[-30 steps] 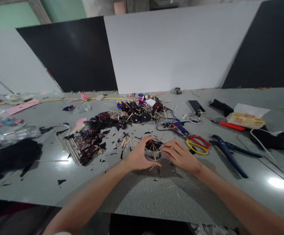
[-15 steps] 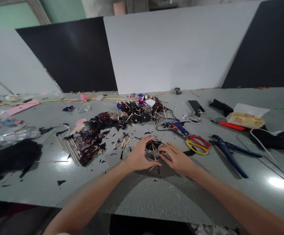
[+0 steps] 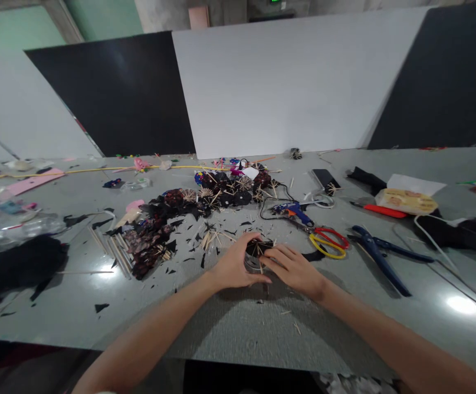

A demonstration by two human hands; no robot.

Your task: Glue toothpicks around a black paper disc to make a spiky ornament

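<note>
A small round piece of black paper and thin wooden sticks (image 3: 256, 249) sits on a clear ring on the grey table (image 3: 238, 328), near the middle. My left hand (image 3: 233, 267) curls round its left side, thumb and fingers closed on it. My right hand (image 3: 293, 268) reaches in from the right, its fingers pressed onto the piece's right edge. The two hands hide most of it.
Finished paper-and-stick pieces (image 3: 225, 194) and dark scraps (image 3: 150, 241) lie beyond the hands. A blue glue gun (image 3: 293, 209), red-and-yellow scissors (image 3: 329, 242), blue pliers (image 3: 379, 257) and a phone (image 3: 324, 178) lie to the right. Black cloth (image 3: 16, 265) lies at the left.
My right hand has slid leftward, further over the piece. The left hand has stayed where it was. The view has shifted slightly.
</note>
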